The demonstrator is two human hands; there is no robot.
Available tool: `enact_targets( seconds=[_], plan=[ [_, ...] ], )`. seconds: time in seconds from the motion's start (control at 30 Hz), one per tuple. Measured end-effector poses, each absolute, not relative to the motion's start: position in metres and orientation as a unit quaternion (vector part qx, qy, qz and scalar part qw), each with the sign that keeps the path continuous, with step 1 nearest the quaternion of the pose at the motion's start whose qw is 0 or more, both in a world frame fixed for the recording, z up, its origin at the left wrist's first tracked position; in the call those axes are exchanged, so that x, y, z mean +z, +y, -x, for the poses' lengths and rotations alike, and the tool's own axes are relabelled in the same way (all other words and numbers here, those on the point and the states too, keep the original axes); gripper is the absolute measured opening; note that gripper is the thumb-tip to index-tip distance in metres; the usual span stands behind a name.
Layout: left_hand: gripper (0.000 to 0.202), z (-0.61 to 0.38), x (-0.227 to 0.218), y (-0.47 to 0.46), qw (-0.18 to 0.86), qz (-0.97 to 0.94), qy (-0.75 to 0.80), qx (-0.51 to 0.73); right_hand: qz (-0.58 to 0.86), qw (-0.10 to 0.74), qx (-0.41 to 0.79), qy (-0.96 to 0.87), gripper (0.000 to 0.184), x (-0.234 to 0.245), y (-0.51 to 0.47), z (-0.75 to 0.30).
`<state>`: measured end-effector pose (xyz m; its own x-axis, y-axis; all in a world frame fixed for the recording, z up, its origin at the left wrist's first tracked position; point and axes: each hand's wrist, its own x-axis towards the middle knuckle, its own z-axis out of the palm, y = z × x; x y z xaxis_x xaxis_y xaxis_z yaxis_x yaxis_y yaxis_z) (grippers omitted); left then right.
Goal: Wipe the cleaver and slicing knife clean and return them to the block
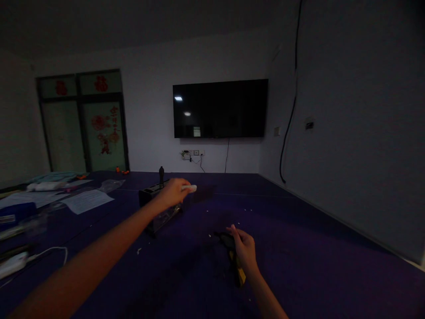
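My left hand (175,191) is closed on a small white piece (190,188), whose kind I cannot make out. It is held just above and right of a black frame-like device (151,199) with an upright black handle (161,176); my hand and forearm cover part of the device. My right hand (245,249) is lower and to the right, thumb and fingertips pinched together; anything between them is too small to name. Beside and partly behind that hand is a black and yellow tool (240,274). Whether the hand touches it is unclear in the dim light.
Small white scraps (138,250) dot the dark purple table (299,248). At left are paper sheets (86,200), clear plastic bags (111,185), a blue item (16,215) and a white cable (55,249). A wall (358,146) borders the right side; a television (221,110) hangs ahead.
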<state>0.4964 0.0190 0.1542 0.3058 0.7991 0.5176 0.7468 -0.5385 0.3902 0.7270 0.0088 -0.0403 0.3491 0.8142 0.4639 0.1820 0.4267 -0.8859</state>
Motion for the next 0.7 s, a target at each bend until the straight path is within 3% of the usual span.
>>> enact_targets(
  seconds=[0.13, 0.27, 0.4, 0.7],
  plan=[
    [0.02, -0.459, 0.249, 0.038, 0.035, -0.759, 0.561, 0.33, 0.492, 0.632, 0.227, -0.554, 0.05, -0.04, 0.009, -0.725],
    [0.025, -0.429, 0.304, 0.048, -0.013, -0.744, 0.578, 0.336, 0.499, 0.611, 0.198, -0.581, 0.052, -0.042, 0.01, -0.724],
    [0.028, -0.411, 0.317, 0.051, -0.015, -0.728, 0.595, 0.34, 0.508, 0.605, 0.184, -0.584, 0.052, -0.044, 0.009, -0.724],
    [0.008, -0.391, 0.303, 0.055, 0.003, -0.691, 0.59, 0.418, 0.507, 0.606, 0.169, -0.588, 0.05, -0.048, 0.012, -0.726]
  ],
)
